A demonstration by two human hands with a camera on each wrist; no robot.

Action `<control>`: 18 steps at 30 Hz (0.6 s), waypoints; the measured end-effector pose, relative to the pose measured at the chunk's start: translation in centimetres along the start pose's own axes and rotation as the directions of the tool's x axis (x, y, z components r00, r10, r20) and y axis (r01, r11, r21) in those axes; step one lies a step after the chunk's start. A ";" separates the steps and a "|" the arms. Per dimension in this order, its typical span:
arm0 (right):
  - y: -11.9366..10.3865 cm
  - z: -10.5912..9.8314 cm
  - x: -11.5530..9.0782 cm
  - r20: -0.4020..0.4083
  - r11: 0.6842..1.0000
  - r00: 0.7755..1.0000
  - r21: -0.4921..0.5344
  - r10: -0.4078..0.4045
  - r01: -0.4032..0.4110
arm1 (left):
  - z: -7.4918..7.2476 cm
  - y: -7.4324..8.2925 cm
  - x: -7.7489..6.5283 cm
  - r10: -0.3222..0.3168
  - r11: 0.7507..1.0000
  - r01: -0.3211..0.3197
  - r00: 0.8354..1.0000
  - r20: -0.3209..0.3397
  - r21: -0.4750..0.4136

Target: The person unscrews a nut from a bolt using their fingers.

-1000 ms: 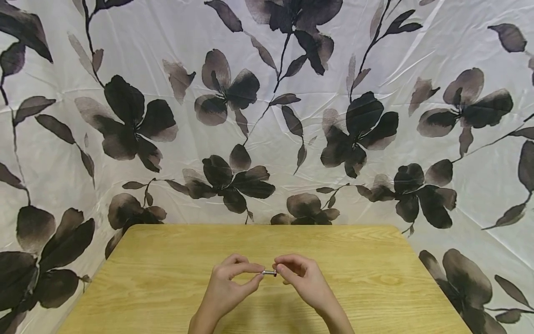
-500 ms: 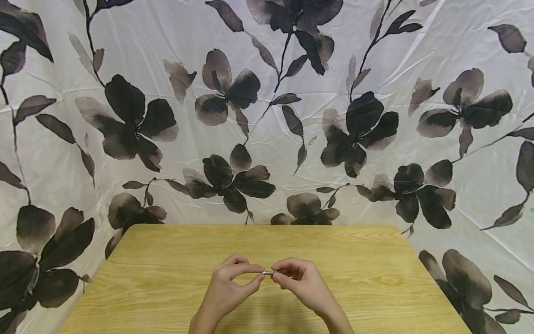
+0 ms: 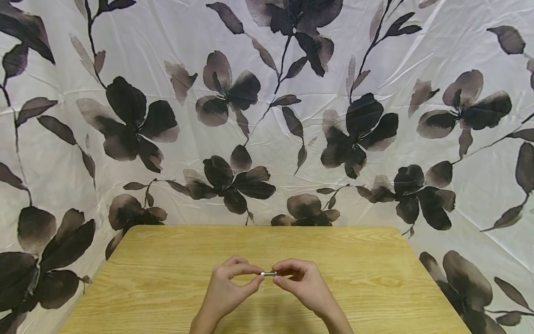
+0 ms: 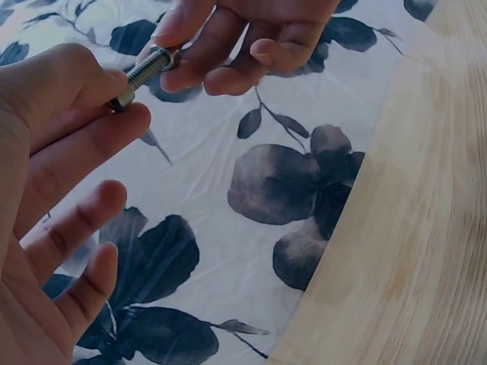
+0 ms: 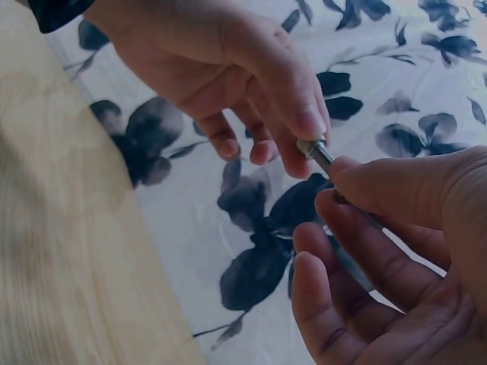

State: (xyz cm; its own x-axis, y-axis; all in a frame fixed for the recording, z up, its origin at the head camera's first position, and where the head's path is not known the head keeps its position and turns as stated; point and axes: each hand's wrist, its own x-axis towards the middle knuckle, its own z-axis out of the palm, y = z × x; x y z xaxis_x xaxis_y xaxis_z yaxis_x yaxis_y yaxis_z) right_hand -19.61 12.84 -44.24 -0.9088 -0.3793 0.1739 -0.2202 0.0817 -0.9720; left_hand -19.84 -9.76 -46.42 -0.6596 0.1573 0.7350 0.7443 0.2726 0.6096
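A small silvery bolt [image 3: 268, 273] lies level between my two hands, above the table. My left hand [image 3: 233, 283] pinches its head end between thumb and index finger. Threads of the bolt [image 4: 147, 71] show in the left wrist view, with a nut [image 4: 173, 58] at the far end. The thumb and index finger of my right hand [image 3: 303, 282] are at that nut, one on each side. In the right wrist view the right thumb covers much of the nut's end, while the bolt's head end [image 5: 308, 146] shows at the left fingertips.
Beneath the hands is a light wood-grain table [image 3: 167, 250] with rounded far corners. A white cloth [image 3: 292, 153] with dark flower prints hangs behind it and around its sides.
My right fingers have moved in from the bolt's end, closed around it, then parted slightly, so its end shows again. The left hand has stayed nearly still.
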 end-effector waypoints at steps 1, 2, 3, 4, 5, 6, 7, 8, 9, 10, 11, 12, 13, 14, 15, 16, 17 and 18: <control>0.0 0.0 0.0 0.001 1.000 1.000 0.001 -0.006 0.006 | 0.0 0.0 0.0 -0.007 1.000 0.007 1.000 -0.003 -0.001; 0.1 0.0 0.0 0.001 1.000 1.000 0.002 -0.017 0.017 | 0.0 0.1 0.0 -0.012 1.000 0.012 1.000 -0.007 -0.001; 0.2 0.0 0.0 0.000 1.000 1.000 0.001 -0.022 0.022 | 0.0 0.1 0.0 -0.028 1.000 0.028 1.000 -0.008 0.000; 0.3 0.0 0.0 -0.001 1.000 1.000 0.001 -0.024 0.024 | 0.0 0.2 0.0 -0.036 0.999 0.036 0.999 -0.010 0.001; 0.3 0.0 0.1 -0.002 1.000 1.000 0.002 -0.028 0.028 | 0.0 0.3 0.0 -0.050 0.999 0.050 0.999 -0.010 0.003; 0.4 0.1 0.1 -0.003 0.999 0.999 0.000 -0.038 0.038 | 0.0 0.4 0.0 -0.067 0.998 0.068 0.998 -0.007 0.003; 0.4 0.1 0.1 -0.005 0.999 0.999 -0.001 -0.046 0.046 | 0.0 0.4 0.0 -0.076 0.997 0.076 0.997 -0.005 0.003; 0.4 0.1 0.1 -0.005 0.999 0.999 0.002 -0.054 0.054 | 0.0 0.4 0.0 -0.076 0.997 0.076 0.997 -0.006 0.004; 0.4 0.1 0.1 -0.004 0.998 0.999 0.006 -0.054 0.054 | 0.0 0.5 0.0 -0.080 0.997 0.080 0.997 -0.007 0.003; 0.4 0.1 0.0 -0.001 0.998 0.998 0.013 -0.055 0.055 | 0.0 0.5 0.0 -0.079 0.997 0.079 0.997 -0.010 0.004; 0.4 0.1 0.0 0.001 0.998 0.998 0.023 -0.055 0.055 | -0.1 0.5 -0.1 -0.079 0.997 0.079 0.997 -0.015 0.004; 0.3 0.1 0.0 0.002 0.998 0.999 0.031 -0.048 0.048 | -0.1 0.5 -0.1 -0.075 0.997 0.076 0.997 -0.023 0.006; 0.3 0.2 0.0 -0.001 0.999 0.999 0.041 -0.033 0.033 | -0.1 0.5 -0.1 -0.074 0.997 0.074 0.997 -0.030 0.006; 0.2 0.2 0.0 -0.005 0.999 1.000 0.047 -0.011 0.011 | -0.1 0.5 -0.1 -0.072 0.997 0.072 0.997 -0.037 0.006; 0.1 0.3 0.0 -0.012 0.998 1.000 0.052 0.016 -0.016 | -0.1 0.5 -0.1 -0.075 0.997 0.076 0.996 -0.041 0.005; -0.1 0.3 0.1 -0.020 0.998 0.999 0.056 0.044 -0.043 | -0.1 0.5 -0.1 -0.077 0.997 0.078 0.996 -0.045 0.006; -0.1 0.4 0.1 -0.029 0.996 0.997 0.055 0.065 -0.063 | -0.2 0.5 -0.1 -0.077 0.997 0.078 0.996 -0.047 0.007; -0.2 0.4 0.2 -0.037 0.995 0.996 0.049 0.087 -0.085 | -0.2 0.5 -0.1 -0.082 0.997 0.083 0.996 -0.045 0.008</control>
State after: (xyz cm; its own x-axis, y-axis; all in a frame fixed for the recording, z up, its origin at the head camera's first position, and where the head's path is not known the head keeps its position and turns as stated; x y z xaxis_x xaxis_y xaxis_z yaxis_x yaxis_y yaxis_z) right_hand -19.56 12.40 -44.04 -0.9368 -0.3369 0.0942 -0.1241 0.0683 -0.9899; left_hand -19.41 -9.79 -46.10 -0.7132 0.0913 0.6950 0.6863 0.2926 0.6658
